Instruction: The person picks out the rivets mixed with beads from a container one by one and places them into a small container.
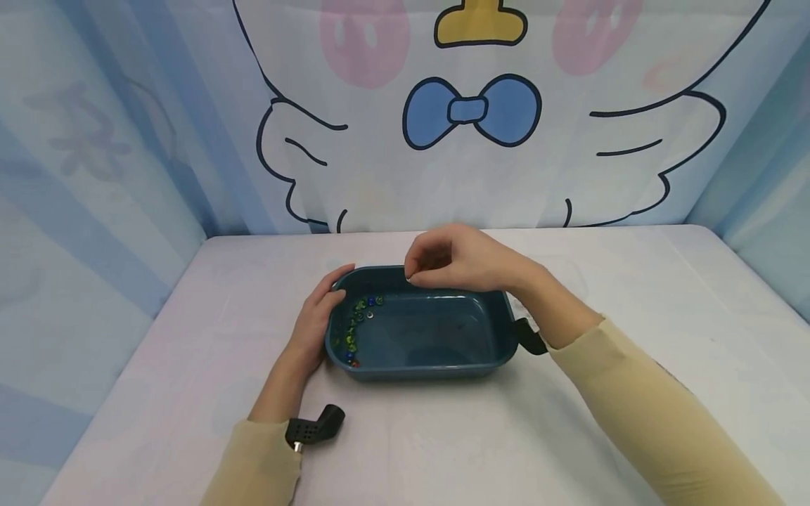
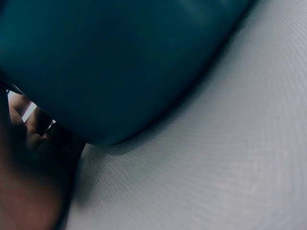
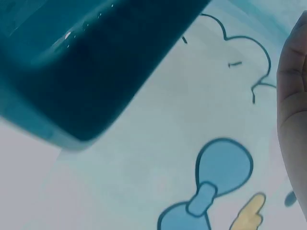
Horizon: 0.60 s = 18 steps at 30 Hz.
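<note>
A dark teal rectangular tub (image 1: pixel 436 369) stands on the table. Along its left inner end lies a curved line of small glass marbles (image 1: pixel 351 341), mostly green with some blue and a red one. My left hand (image 1: pixel 310 327) holds the tub's left end, thumb at the rim and fingers along the outer wall. Above the back rim, my right hand (image 1: pixel 471 260) pinches a tiny pale, shiny thing (image 1: pixel 408 280) between thumb and fingertips, probably a marble; it is mostly hidden. In the right wrist view, part of the right hand (image 3: pixel 292 105) shows at the edge.
A pale cloth covers the table (image 1: pixel 405 443). Behind it hangs a curtain (image 1: pixel 380 176) printed with a cartoon figure and a blue bow tie. Black wrist cameras sit on both arms; the right one (image 1: pixel 529 337) is close beside the tub's right end.
</note>
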Motion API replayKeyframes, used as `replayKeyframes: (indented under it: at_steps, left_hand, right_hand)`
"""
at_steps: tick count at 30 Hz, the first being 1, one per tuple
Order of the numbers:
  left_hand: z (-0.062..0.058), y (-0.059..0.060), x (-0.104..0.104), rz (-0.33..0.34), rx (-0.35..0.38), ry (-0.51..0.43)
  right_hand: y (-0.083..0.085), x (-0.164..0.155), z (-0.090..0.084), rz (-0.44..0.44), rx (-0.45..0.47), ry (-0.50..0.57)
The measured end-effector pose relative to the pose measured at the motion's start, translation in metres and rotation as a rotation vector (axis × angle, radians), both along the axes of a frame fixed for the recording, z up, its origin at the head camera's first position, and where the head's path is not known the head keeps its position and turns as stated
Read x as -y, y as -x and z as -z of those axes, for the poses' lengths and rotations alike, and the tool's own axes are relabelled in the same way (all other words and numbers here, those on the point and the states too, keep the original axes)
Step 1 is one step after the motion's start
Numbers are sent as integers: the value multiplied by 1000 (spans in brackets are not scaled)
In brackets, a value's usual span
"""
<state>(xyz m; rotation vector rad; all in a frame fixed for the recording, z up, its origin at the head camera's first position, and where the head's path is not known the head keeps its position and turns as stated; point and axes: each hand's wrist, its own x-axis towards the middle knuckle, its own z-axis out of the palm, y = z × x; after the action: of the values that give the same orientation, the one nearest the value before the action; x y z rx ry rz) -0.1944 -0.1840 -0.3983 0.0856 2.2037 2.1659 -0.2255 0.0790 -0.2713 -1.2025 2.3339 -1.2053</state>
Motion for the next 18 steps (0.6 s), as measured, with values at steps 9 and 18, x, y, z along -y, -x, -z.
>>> replayKeyframes:
  at_steps: [9,18]
  left_hand:
    - [1,-2,1,-11,-2,9]
    - [1,0,0,-2,-4,0]
  right_hand:
    - [-8,-29,2,119,6,89]
    - [-21,-67,5,288,-66,134]
